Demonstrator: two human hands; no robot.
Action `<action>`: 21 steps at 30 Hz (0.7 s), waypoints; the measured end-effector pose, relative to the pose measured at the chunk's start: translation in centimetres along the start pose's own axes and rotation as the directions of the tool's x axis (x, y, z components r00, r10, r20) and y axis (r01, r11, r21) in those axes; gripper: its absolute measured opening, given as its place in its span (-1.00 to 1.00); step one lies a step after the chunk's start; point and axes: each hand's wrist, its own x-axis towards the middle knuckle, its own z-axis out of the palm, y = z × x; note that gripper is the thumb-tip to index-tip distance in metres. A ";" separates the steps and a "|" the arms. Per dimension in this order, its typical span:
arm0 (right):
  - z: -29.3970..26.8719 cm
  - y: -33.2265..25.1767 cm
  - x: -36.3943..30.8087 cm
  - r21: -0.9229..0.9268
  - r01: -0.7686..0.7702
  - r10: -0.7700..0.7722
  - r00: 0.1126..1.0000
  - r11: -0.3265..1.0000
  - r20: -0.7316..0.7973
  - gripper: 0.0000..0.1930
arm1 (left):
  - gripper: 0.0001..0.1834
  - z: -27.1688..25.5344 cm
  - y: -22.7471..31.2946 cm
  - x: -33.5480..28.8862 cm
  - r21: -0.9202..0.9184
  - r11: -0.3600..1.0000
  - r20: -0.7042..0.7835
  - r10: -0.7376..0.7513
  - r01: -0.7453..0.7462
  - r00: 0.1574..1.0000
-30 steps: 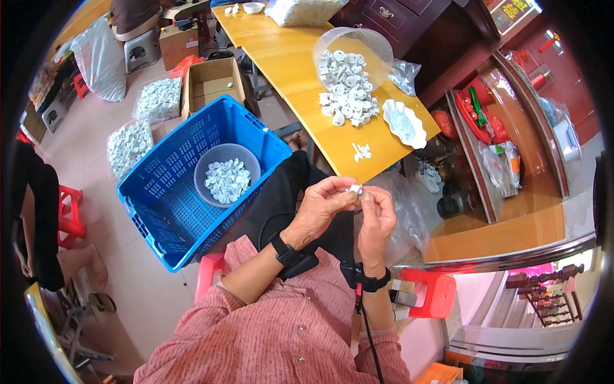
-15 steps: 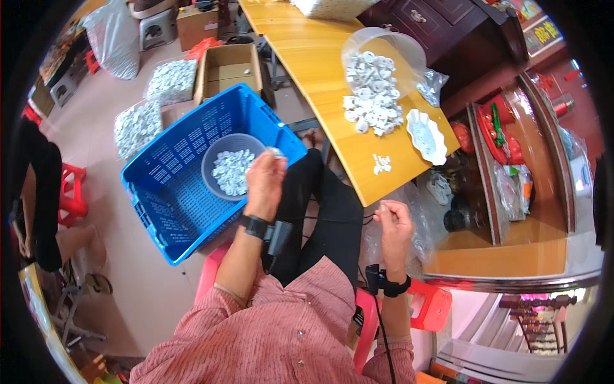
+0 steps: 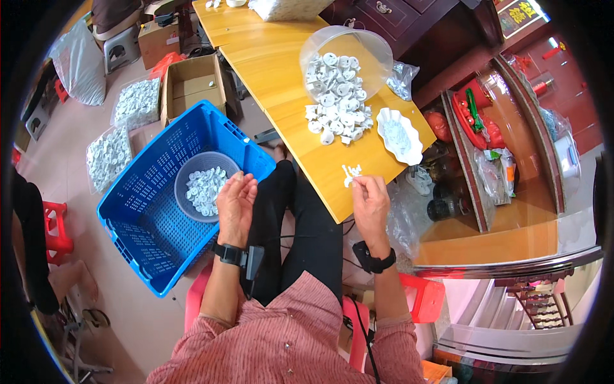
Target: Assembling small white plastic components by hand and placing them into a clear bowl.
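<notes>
My left hand [image 3: 235, 208] is beside the right rim of a grey bowl [image 3: 180, 192], its fingers curled together. Whatever they hold, if anything, is hidden. The bowl, standing in a blue plastic crate [image 3: 147, 240], contains many small white round parts [image 3: 204, 189]. At the table's near corner my right hand [image 3: 371, 206] pinches thumb and forefinger beside a few small white slender pieces [image 3: 351, 173]; what lies between the fingertips is too small to make out. Farther up the table, white round plastic parts [image 3: 339, 115] spill from a tipped clear tub [image 3: 377, 52].
A white scalloped dish [image 3: 409, 153] with small pale pieces sits on the yellow wooden table [image 3: 281, 105]. Clear bags of white parts [image 3: 109, 153] and an open cardboard box [image 3: 192, 77] stand beyond the crate. A cabinet [image 3: 492, 237] is at right; another person [image 3: 32, 224] sits far left.
My right hand has moved up to the small white pieces at the table corner. My left hand has turned, and the white part seen at its fingertips before no longer shows. The view has shifted.
</notes>
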 end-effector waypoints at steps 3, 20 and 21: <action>1.1 0.5 1.6 -0.130 0.097 -0.095 0.995 0.987 0.014 -0.89 | -0.78 1.5 -1.0 -1.2 0.067 0.998 0.071 -0.017 0.012 0.997; 3.3 -3.6 0.1 -0.361 0.286 -0.254 0.958 0.888 0.133 -0.73 | -0.79 13.3 -3.5 1.7 0.667 0.187 0.628 0.380 -0.721 0.679; 3.6 -3.6 -0.3 -0.338 0.283 -0.253 0.959 0.898 0.130 -0.73 | -0.77 13.5 -4.1 2.8 0.679 0.066 0.663 0.373 -0.732 0.649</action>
